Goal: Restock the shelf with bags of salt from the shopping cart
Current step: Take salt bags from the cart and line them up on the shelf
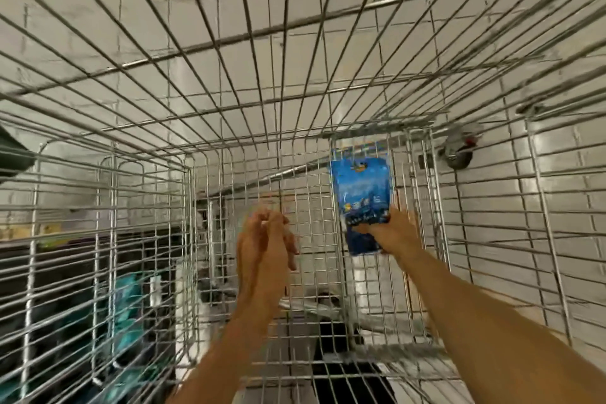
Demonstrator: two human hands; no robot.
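One blue salt bag (360, 200) stands right of centre inside the wire cart (229, 82), its lower end gripped by the right hand (392, 231). Left hand (265, 246) hovers at centre, fingers loosely curled, holding nothing; motion blur hides the bag's print.

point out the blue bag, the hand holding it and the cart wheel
blue bag (359, 187): head view, on the middle of its printed front
right hand (393, 233): head view, on the back of the hand gripping the bag's lower part
cart wheel (459, 154): head view, on the grey wheel outside the wire wall
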